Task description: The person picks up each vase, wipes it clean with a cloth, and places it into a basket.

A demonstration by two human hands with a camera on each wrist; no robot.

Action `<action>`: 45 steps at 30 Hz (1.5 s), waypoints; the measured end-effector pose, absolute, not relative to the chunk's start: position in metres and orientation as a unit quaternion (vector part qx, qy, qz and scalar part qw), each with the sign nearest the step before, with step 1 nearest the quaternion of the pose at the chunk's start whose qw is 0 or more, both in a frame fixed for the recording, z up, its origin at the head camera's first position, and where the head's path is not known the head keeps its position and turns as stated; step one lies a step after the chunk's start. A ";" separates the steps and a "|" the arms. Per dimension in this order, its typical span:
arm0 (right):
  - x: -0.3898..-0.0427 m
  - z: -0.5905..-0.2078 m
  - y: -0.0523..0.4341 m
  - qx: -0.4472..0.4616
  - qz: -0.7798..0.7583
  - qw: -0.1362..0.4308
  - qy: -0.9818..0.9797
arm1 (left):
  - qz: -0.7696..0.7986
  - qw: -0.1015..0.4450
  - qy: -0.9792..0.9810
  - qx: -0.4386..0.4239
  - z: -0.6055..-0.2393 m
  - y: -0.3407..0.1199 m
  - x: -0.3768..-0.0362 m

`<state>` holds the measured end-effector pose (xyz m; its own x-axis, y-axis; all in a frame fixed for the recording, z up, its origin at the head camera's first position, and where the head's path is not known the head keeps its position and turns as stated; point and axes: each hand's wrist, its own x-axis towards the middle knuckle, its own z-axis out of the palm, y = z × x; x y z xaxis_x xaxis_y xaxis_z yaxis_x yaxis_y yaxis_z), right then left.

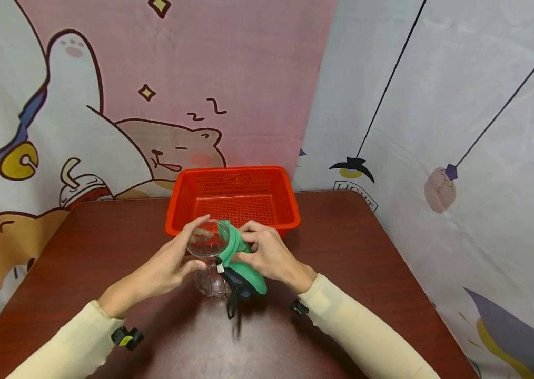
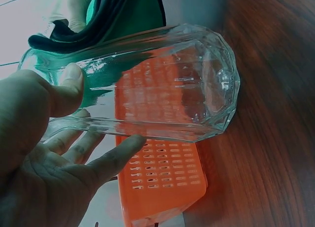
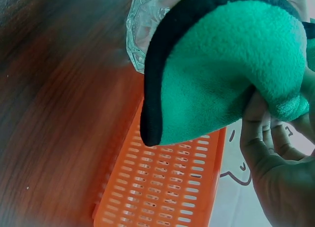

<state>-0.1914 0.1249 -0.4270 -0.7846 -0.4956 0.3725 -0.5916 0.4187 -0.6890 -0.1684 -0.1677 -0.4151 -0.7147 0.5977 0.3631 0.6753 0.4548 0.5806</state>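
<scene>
A clear glass vase (image 1: 211, 281) with a wide round mouth stands upright over the table in the head view. My left hand (image 1: 168, 263) holds it near the top, thumb on the near side and fingers around the far side. In the left wrist view the faceted base of the glass vase (image 2: 211, 89) shows plainly. My right hand (image 1: 269, 253) pinches a green cloth (image 1: 248, 273) with dark edging against the vase's rim and right side. Folds of the fuzzy green cloth (image 3: 221, 74) hang below the fingers in the right wrist view.
An orange-red plastic basket (image 1: 290, 208) with perforated walls sits at the back of the brown table (image 1: 343, 247), just behind both hands. Cartoon-printed curtains (image 1: 267, 79) rise behind the table and along its right side.
</scene>
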 end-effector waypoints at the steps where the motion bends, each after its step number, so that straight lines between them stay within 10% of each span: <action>1: -0.192 -0.427 0.124 0.326 0.426 0.055 -0.842 | -0.365 0.052 -0.851 -0.373 -0.415 -0.168 -0.168; 45: -0.193 -0.448 0.130 0.350 0.310 -0.019 -0.884 | -0.378 0.034 -0.850 -0.366 -0.416 -0.170 -0.171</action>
